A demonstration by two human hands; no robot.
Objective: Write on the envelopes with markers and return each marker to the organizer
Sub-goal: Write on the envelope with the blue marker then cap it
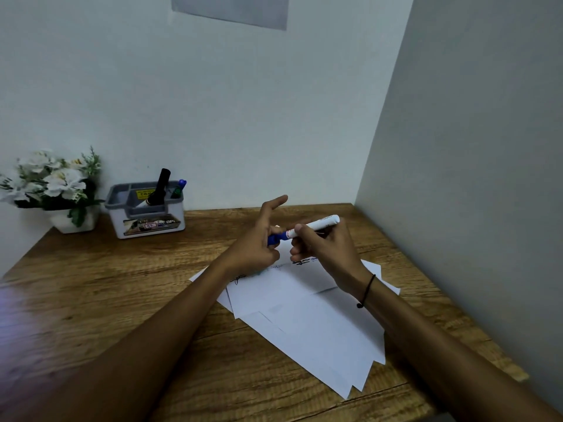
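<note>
The right hand (323, 251) curls closed around a white-barrelled marker (316, 226); the left hand (262, 239) pinches its blue cap (275, 237), index finger extended (cap seam hidden by fingers). Beneath them lie fanned white paper envelopes (304, 315), scribbled on. The grey plastic organizer (146, 208) sits at ten o'clock.

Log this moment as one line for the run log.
right hand: holds white marker barrel | left hand: on blue cap | envelopes: fanned on table, some written | organizer: two markers inside
</note>
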